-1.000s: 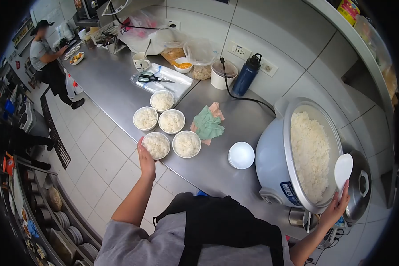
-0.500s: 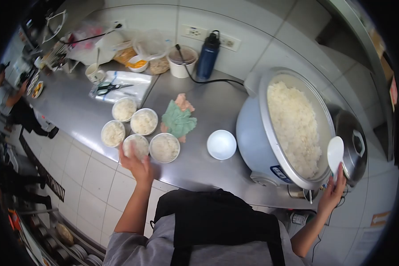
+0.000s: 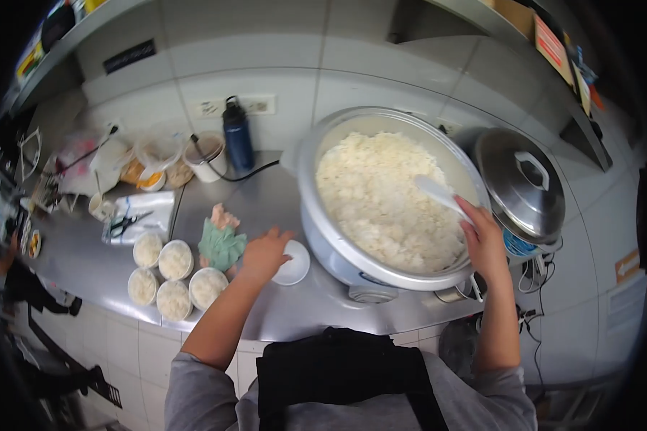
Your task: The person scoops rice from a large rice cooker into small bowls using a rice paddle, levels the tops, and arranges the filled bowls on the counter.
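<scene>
A big rice cooker (image 3: 323, 237) full of white rice (image 3: 381, 197) stands open on the steel counter (image 3: 280, 316). My right hand (image 3: 484, 243) grips a white rice paddle (image 3: 438, 194) whose blade lies over the rice. My left hand (image 3: 264, 253) rests on the rim of an empty white bowl (image 3: 295, 266) just left of the cooker. Several white bowls filled with rice (image 3: 171, 276) stand in a cluster further left.
A green and pink cloth (image 3: 221, 241) lies between the filled bowls and my left hand. The cooker lid (image 3: 519, 183) sits at the right. A dark bottle (image 3: 237, 136), a tub, scissors (image 3: 126, 223) and bags crowd the back left. Another person (image 3: 21, 280) stands far left.
My left hand left the filled bowls and reached right onto the empty bowl. My right hand swung the paddle from outside the cooker to over the rice. The view turned toward the cooker.
</scene>
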`<state>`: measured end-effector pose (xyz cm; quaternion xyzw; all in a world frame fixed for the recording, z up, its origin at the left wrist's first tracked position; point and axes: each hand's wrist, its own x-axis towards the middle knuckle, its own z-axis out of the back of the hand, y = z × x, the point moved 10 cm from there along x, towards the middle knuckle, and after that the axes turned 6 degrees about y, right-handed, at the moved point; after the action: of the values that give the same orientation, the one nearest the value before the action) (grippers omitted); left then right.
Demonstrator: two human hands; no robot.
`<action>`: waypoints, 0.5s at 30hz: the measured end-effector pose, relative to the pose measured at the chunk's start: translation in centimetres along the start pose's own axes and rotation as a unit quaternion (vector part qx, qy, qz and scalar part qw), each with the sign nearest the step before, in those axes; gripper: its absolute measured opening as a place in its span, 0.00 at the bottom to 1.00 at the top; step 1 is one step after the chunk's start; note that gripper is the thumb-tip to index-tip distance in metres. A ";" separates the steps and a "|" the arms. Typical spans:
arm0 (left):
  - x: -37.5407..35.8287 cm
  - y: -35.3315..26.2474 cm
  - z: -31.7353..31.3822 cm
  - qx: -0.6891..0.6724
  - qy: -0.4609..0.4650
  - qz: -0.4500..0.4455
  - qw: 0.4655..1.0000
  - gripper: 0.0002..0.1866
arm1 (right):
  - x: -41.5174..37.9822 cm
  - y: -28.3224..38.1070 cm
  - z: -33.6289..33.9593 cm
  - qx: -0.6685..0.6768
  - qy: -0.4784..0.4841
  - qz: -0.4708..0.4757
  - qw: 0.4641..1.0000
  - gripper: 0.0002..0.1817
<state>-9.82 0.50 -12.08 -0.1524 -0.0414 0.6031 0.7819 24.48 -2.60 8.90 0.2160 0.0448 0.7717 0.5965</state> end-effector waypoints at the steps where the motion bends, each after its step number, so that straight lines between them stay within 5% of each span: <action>1: 0.6 0.5 -0.8 0.008 0.000 -0.011 1.000 0.18 | 1.4 -2.3 -1.2 0.023 -0.010 0.026 0.999 0.18; 3: 2.0 2.8 -3.3 0.043 0.006 0.019 0.999 0.16 | 4.5 -6.3 -4.5 0.107 0.124 -0.099 0.982 0.14; 5: 1.9 2.3 -2.4 0.061 -0.051 -0.002 0.997 0.15 | 7.6 -7.6 -6.1 -0.030 0.157 -0.063 0.985 0.12; 6: 1.7 1.8 -1.3 0.072 -0.106 -0.015 0.992 0.14 | 9.3 -8.4 -7.0 -0.053 0.155 -0.038 0.986 0.12; 8: 1.7 1.6 -1.0 0.042 -0.072 -0.011 0.996 0.12 | 12.8 -10.3 -9.2 -0.073 0.150 -0.016 0.986 0.13; 15: 1.3 2.3 -1.3 0.022 -0.022 0.023 0.999 0.12 | 19.7 -13.0 -12.9 -0.132 0.110 -0.146 0.974 0.18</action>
<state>-11.27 2.05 -14.11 -0.1225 -0.0414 0.6247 0.7701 27.38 22.01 -1.47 0.0406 0.0385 0.6946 0.7172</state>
